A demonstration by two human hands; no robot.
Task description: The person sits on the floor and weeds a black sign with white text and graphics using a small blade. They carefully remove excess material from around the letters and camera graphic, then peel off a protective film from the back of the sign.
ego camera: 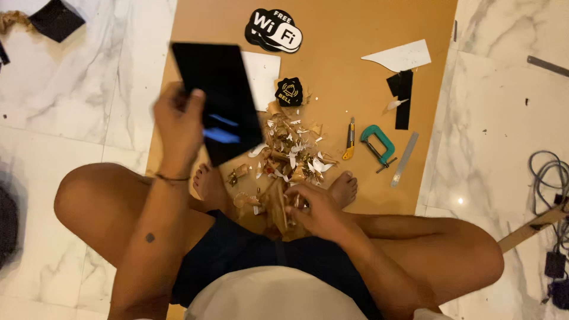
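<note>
Seated cross-legged on the floor, a person's left hand (178, 121) grips a glossy black panel (216, 101) raised clear, while the right hand (317, 207) pinches peeled scraps (284, 160) on brown board (332, 77).

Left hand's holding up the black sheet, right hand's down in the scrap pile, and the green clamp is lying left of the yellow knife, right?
Not quite. In the head view the green clamp lies right of the yellow knife. The rest holds: left hand lifts the black sheet, right hand is in the scrap pile.

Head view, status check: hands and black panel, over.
Left hand holds black panel raised, tilted. Right hand down in scrap pile. Utility knife, clamp lie beside it.
</note>
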